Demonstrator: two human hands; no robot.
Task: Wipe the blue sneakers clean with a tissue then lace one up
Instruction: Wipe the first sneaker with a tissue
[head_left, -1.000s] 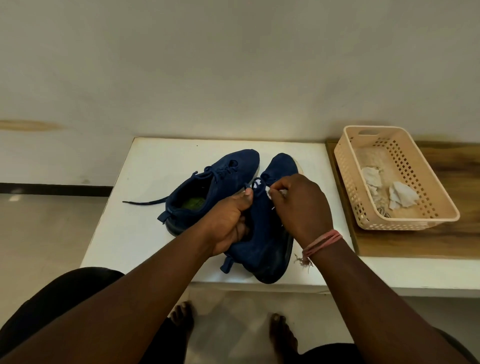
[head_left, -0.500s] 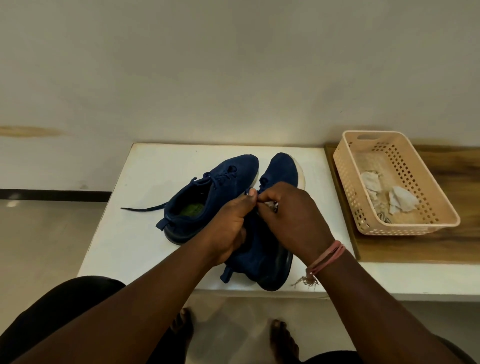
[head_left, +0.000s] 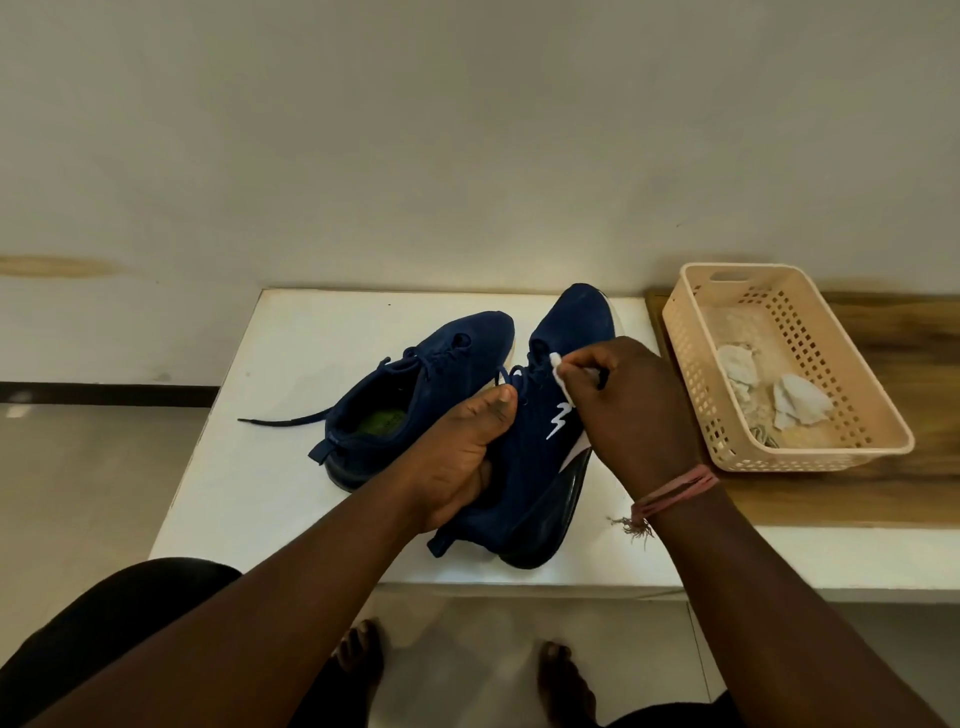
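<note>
Two dark blue sneakers sit on a white table (head_left: 270, 467). The left sneaker (head_left: 415, 395) rests flat, its lace trailing off to the left. The right sneaker (head_left: 540, 457) is tilted onto its side, showing a white zigzag logo and black sole. My left hand (head_left: 457, 457) grips this sneaker around its collar, thumb near the laces. My right hand (head_left: 634, 410) pinches a white tissue (head_left: 561, 379) and presses it against the sneaker's upper just by the laces.
A beige perforated basket (head_left: 691, 374) holding crumpled used tissues (head_left: 800, 405) stands on a wooden surface (head_left: 914, 467) to the right. A wall runs close behind the table. My bare feet are on the tiled floor below the table's front edge.
My right hand has shifted to the right and back, off the laces, uncovering the logo on the sneaker's side. My left thumb stays on the collar.
</note>
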